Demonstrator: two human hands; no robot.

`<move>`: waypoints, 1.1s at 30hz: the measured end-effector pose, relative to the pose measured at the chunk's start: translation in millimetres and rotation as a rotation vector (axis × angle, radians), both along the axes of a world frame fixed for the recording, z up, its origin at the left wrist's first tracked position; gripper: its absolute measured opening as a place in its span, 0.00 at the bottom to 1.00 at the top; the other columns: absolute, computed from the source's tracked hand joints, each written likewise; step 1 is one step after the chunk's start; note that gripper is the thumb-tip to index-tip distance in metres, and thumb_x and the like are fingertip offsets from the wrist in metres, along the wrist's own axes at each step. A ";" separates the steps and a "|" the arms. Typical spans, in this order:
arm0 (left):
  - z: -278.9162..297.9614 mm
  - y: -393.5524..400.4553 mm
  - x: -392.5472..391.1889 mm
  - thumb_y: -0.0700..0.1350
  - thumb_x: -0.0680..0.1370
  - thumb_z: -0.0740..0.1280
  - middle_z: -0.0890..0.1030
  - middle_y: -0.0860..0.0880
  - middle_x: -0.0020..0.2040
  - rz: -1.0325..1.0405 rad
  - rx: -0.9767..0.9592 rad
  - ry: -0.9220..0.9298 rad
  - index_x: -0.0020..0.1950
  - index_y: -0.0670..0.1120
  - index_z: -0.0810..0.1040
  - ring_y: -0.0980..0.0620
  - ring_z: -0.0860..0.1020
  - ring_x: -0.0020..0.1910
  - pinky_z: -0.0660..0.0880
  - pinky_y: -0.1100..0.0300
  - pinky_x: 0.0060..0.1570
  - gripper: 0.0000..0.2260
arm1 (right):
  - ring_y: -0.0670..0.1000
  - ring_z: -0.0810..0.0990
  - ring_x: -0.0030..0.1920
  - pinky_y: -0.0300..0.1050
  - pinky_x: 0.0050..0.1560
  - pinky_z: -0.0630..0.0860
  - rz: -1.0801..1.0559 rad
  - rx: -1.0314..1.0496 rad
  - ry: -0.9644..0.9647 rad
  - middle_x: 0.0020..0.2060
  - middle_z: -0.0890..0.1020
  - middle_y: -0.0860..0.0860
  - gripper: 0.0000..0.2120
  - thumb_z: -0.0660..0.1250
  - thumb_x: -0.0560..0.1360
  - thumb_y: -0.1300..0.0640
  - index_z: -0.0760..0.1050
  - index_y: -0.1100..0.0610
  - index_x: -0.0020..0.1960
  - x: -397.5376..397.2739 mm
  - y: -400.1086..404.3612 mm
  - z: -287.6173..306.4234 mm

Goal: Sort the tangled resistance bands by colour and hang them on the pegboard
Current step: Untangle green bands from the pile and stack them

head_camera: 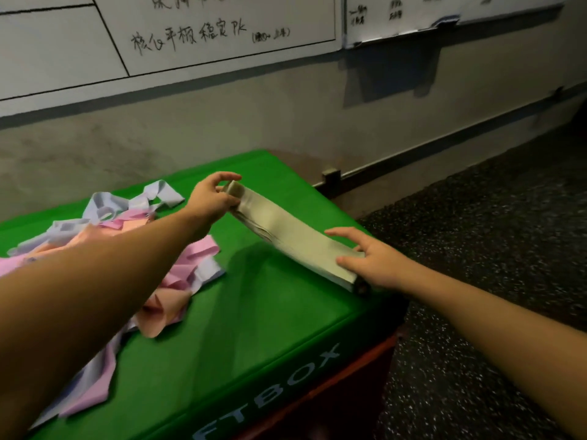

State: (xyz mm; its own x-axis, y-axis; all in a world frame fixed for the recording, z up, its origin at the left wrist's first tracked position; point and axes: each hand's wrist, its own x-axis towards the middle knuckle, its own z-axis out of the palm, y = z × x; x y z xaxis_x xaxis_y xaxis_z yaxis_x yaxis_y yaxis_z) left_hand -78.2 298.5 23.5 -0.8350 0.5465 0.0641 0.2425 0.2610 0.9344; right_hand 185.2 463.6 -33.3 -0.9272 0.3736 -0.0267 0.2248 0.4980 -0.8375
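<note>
Grey concrete wall (pixel 286 122) runs behind a green padded box (pixel 254 312) with white lettering on its front side; its top serves as the surface. White boards with handwritten characters (pixel 190 33) hang on the wall above, and dark speckled rubber floor (pixel 492 217) lies off the right edge.

A stack of flat beige resistance bands (pixel 295 238) stretches along the right edge of the surface, from near the far right corner toward the front. The left hand (pixel 211 196) pinches the far end of the stack, thumb and fingers curled round it and lifting that end slightly off the surface. The right hand (pixel 370 257) rests on the near end, fingers spread apart and fairly straight, the thumb lying on top of the bands.

A tangled heap of pink, peach and pale lilac resistance bands (pixel 127 246) sprawls over the left half of the surface, partly hidden under the left forearm, with loose ends trailing toward the front left edge. The heap lies well apart from the beige stack.
</note>
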 end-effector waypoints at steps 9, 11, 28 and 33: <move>-14.8 122.1 -74.8 0.26 0.72 0.64 0.78 0.45 0.48 0.045 -0.041 0.066 0.63 0.46 0.77 0.50 0.76 0.43 0.76 0.59 0.42 0.23 | 0.39 0.78 0.46 0.28 0.41 0.71 -0.112 -0.096 0.017 0.61 0.80 0.46 0.14 0.66 0.79 0.55 0.80 0.48 0.63 -61.5 43.4 -6.0; -21.0 141.2 -90.6 0.25 0.72 0.64 0.78 0.46 0.47 0.063 -0.040 0.052 0.65 0.44 0.77 0.51 0.75 0.40 0.74 0.61 0.39 0.24 | 0.42 0.78 0.54 0.33 0.51 0.71 -0.106 -0.065 -0.012 0.61 0.80 0.45 0.13 0.66 0.79 0.54 0.80 0.47 0.62 -75.8 51.6 -10.4; -73.1 172.6 -118.1 0.32 0.76 0.64 0.76 0.44 0.63 0.046 -0.143 -0.096 0.66 0.51 0.75 0.45 0.76 0.57 0.77 0.55 0.49 0.22 | 0.49 0.68 0.64 0.49 0.69 0.67 -0.167 0.206 -0.107 0.60 0.68 0.45 0.16 0.62 0.77 0.38 0.76 0.38 0.63 -92.0 67.0 -20.9; -50.8 137.2 -98.8 0.38 0.78 0.67 0.73 0.45 0.69 0.034 -0.161 0.042 0.70 0.49 0.73 0.49 0.74 0.58 0.71 0.57 0.57 0.20 | 0.49 0.63 0.67 0.53 0.69 0.60 -0.229 0.431 -0.012 0.65 0.68 0.46 0.19 0.59 0.77 0.34 0.73 0.37 0.64 -83.4 50.8 9.2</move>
